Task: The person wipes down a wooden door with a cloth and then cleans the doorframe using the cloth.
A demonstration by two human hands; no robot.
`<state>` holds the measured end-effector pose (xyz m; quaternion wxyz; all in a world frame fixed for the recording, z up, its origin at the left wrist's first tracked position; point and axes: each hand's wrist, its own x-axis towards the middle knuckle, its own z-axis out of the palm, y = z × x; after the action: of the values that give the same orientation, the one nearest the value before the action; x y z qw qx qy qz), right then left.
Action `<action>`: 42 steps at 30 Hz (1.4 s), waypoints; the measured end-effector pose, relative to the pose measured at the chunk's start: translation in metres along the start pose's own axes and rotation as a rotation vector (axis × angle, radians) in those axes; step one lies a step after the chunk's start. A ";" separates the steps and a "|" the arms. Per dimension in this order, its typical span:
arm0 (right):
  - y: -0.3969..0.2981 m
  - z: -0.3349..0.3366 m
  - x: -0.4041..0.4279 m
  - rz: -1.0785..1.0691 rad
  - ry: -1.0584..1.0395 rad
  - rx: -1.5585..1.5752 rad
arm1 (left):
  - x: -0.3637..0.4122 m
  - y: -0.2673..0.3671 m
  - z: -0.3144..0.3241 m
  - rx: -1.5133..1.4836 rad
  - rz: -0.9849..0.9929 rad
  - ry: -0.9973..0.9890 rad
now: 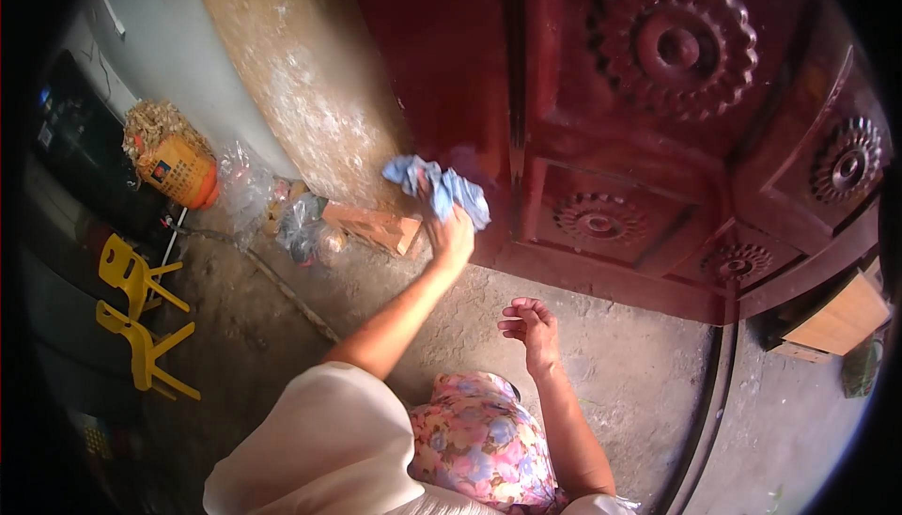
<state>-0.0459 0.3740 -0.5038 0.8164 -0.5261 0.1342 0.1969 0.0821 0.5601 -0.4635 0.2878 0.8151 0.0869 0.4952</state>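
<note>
My left hand is shut on a crumpled light-blue cloth. The cloth lies against the lower left edge of a dark-red panelled door, partly hiding it. Carved round rosettes stand out from the door's panels. Lower down, my right hand hangs over the concrete floor in front of the door. It holds nothing, and its fingers are loosely curled and apart.
Left of the cloth, a worn board leans by the wall, with a brick and plastic bags near its foot. A stick lies on the floor. Yellow chairs stand far left; a cardboard box sits right.
</note>
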 end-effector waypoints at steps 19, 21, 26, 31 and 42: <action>0.016 0.000 0.007 0.069 0.000 -0.053 | -0.092 -0.015 0.027 -0.109 -0.144 -0.248; 0.012 0.045 -0.001 0.082 -0.146 -0.077 | -0.125 -0.141 0.040 0.284 -0.229 -0.355; 0.017 -0.032 0.003 0.119 0.126 -0.104 | -0.181 -0.054 0.071 0.232 -0.465 -0.606; 0.015 -0.030 0.009 0.127 0.126 -0.090 | -0.179 -0.114 0.084 -0.752 -1.389 -0.060; 0.019 -0.025 0.017 0.074 0.065 -0.012 | -0.085 0.022 0.042 -1.252 -1.674 -0.444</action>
<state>-0.0398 0.3612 -0.5368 0.8006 -0.5319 0.1786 0.2104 0.0725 0.4899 -0.5304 0.9129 0.2752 0.2948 -0.0629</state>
